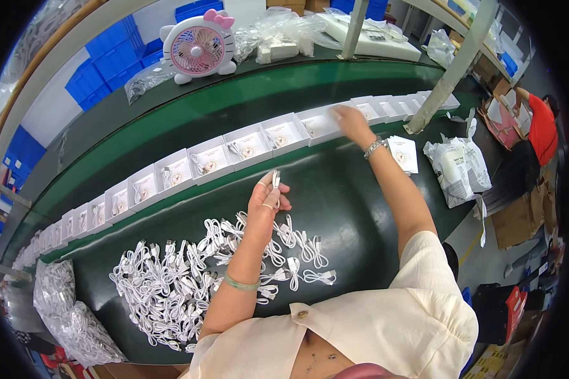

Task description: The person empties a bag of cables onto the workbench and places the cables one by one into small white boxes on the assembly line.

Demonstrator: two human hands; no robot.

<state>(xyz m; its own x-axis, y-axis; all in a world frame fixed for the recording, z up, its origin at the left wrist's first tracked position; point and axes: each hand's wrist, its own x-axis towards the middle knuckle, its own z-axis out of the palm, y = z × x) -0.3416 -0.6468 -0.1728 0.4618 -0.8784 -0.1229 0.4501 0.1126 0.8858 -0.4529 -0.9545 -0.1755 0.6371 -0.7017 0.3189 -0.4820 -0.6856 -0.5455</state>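
My left hand (269,201) is raised over the green work surface, its fingers closed on a coiled white USB cable (276,180). My right hand (353,124) reaches over the row of open white boxes, at the right end of one box (316,128). Motion smears its fingers, so whether they hold anything is hidden. Boxes to the left, such as this one (246,150), contain a printed card and a white cable. Below my left hand lies a large loose pile of bundled white cables (164,290).
Printed leaflets (403,155) are stacked beside my right forearm, near a white plastic package (458,167). Bags of cables (76,316) sit at the left edge. A pink-and-white fan (198,47) stands behind the belt. A metal post (452,69) rises at right; beyond it, a person in red (540,129).
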